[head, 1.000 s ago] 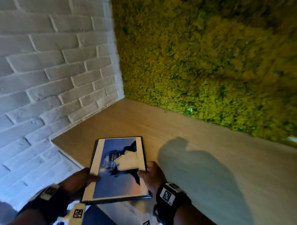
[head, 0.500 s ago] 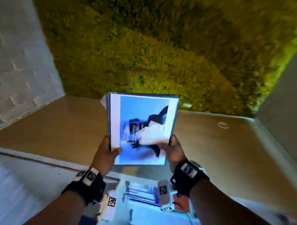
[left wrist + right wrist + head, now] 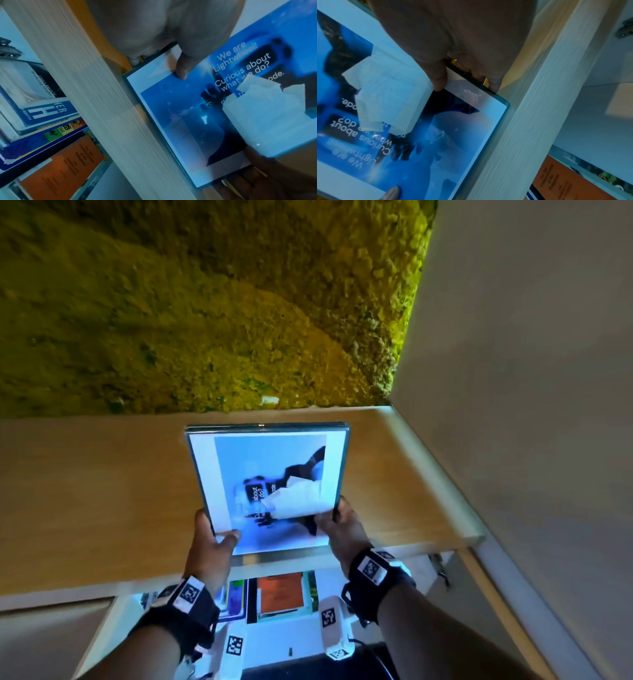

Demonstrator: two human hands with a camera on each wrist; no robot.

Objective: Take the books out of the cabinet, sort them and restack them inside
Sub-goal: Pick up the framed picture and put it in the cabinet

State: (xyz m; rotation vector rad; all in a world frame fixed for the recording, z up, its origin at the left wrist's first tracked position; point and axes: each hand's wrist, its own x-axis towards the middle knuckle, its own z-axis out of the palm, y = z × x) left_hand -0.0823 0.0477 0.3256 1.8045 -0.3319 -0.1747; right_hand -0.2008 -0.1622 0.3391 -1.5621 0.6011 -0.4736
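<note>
Cabinet (image 3: 404, 553) top, wood, open shelf below with orange book (image 3: 280, 592) lying flat. Blue book (image 3: 270, 487) held over top, long axis away from body. Left hand (image 3: 210, 542) and right hand (image 3: 342, 529) both clamped on near corners, equally near. Versus earlier: swung right, brick wall gone.

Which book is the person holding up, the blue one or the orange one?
The blue book, gripped by the left hand and right hand. The orange book lies below in the cabinet, untouched.
</note>
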